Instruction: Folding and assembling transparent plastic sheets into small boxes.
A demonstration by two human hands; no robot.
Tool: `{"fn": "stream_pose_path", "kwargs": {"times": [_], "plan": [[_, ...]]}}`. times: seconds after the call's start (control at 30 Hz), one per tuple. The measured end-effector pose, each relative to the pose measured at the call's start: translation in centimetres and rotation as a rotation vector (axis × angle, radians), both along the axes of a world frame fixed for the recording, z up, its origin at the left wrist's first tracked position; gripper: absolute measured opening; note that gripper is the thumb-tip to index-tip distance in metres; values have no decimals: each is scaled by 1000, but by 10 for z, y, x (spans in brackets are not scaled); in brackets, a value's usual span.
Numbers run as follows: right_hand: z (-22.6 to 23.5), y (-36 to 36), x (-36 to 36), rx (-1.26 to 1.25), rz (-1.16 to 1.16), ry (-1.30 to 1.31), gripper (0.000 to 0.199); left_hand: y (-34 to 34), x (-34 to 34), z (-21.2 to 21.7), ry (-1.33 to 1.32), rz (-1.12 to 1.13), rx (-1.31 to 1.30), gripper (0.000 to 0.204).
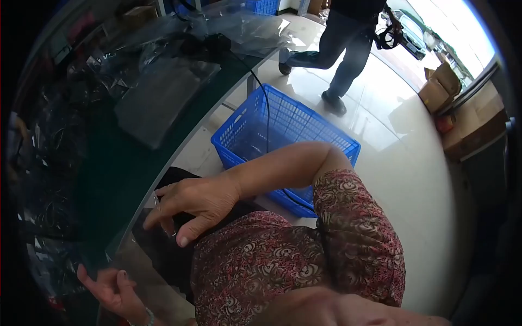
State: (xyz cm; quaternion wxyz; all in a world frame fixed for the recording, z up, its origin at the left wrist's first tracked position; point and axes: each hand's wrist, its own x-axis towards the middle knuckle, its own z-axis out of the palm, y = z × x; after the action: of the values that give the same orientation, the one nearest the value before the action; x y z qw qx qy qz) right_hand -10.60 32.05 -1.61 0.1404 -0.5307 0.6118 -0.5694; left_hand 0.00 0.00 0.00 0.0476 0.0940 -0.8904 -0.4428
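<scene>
My right hand [196,206] hangs over my lap beside the table edge, palm down. Its fingers are bent but apart, with the thumb held off to the side. Below it, clear plastic film [160,271] and something black lie across my lap; I cannot tell whether the fingertips touch the film. Lower down at the left, my left hand [111,290] is by the table's near edge, fingers spread and nothing visible in them. On the green tabletop [109,179] a flat clear plastic bag [163,100] lies ahead of both hands.
Many clear packages [54,163] crowd the table's left side. A blue plastic crate [304,114] stands right of the table, with a black cable [265,103] hanging across it. A person [348,49] is on the floor beyond. Cardboard boxes [473,119] stand far right.
</scene>
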Motion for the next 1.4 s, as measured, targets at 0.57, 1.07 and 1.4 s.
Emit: {"fn": "stream_pose_path", "kwargs": {"times": [0.57,1.07,1.4], "plan": [[13,-24,-1,-34,-538,108,24,-23,-30,-25,595,-295,-272,33],[16,-4,6,268,-401,648,51,11,-45,32,473,-747,-627,49],[9,-5,-4,302,-315,609,36,19,-45,30,495,-639,-623,35]]}}
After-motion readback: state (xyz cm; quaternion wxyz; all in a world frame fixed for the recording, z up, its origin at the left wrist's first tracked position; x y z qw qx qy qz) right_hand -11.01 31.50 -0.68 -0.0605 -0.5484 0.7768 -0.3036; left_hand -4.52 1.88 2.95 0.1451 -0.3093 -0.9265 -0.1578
